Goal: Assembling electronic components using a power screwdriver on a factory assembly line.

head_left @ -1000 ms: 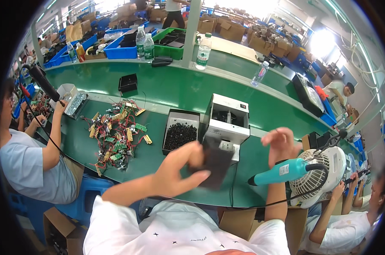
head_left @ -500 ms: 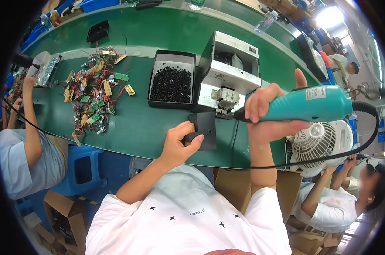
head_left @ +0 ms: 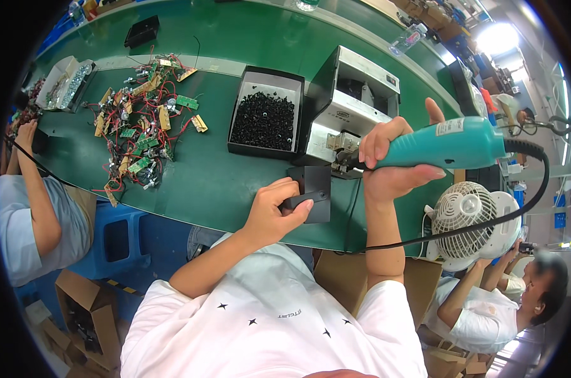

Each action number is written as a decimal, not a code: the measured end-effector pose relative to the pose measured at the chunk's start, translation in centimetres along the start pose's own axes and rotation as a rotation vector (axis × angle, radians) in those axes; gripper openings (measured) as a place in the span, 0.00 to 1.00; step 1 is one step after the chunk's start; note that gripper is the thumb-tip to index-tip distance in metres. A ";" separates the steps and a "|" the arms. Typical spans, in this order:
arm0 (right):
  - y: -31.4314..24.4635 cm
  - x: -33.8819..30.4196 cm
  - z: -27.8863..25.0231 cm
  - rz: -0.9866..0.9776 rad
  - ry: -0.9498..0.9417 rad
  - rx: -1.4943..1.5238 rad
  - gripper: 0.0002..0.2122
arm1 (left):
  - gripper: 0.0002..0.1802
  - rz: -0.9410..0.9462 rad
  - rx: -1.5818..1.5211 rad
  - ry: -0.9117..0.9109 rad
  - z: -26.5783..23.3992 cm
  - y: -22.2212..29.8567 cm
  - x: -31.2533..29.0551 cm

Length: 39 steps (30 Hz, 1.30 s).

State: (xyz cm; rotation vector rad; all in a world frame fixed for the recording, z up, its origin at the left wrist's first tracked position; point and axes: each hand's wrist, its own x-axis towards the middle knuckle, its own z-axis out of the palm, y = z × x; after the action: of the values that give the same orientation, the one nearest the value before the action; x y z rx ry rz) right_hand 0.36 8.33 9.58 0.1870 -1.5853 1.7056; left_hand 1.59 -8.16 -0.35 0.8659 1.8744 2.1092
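Observation:
My left hand [head_left: 276, 211] is closed around a black plastic housing [head_left: 317, 183], holding it at the front edge of the green bench. Between thumb and fingers sits a smaller black strip [head_left: 301, 200] lying across the housing. In my right hand [head_left: 386, 157] is a teal electric screwdriver [head_left: 446, 143], gripped near its nose and held almost level. Its tip points left, at the front of a metal screw feeder [head_left: 348, 113]; my fingers and the dark nose partly hide the contact there.
Left of the feeder stands a black box of small black screws [head_left: 263, 120]. Wired circuit boards [head_left: 144, 126] lie heaped further left. A white fan [head_left: 465, 217] stands at right, the screwdriver's cable [head_left: 474, 230] passing before it. Co-workers sit on both sides.
The screwdriver has shifted left, bringing its tip to the feeder's front. The black strip on the housing shows more. At left, a co-worker's raised hand has come down. My view has shifted slightly.

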 end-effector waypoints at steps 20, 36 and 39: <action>-3.8 -1.4 1.2 0.172 -0.077 0.420 0.52 | 0.09 -0.017 0.014 0.003 0.0 0.1 0.1; -3.5 -2.2 2.3 0.198 -0.139 0.315 0.45 | 0.09 -0.031 0.009 0.002 -0.1 0.1 -0.1; -3.4 -2.3 2.4 0.207 -0.154 0.350 0.45 | 0.11 -0.058 0.055 -0.060 -0.6 -0.4 -0.5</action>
State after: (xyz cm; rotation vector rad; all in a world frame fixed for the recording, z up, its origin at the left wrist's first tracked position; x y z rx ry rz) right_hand 3.08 4.86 11.38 0.3455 -1.4428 2.1715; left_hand 1.60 -8.86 -0.86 0.8654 1.9121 1.9850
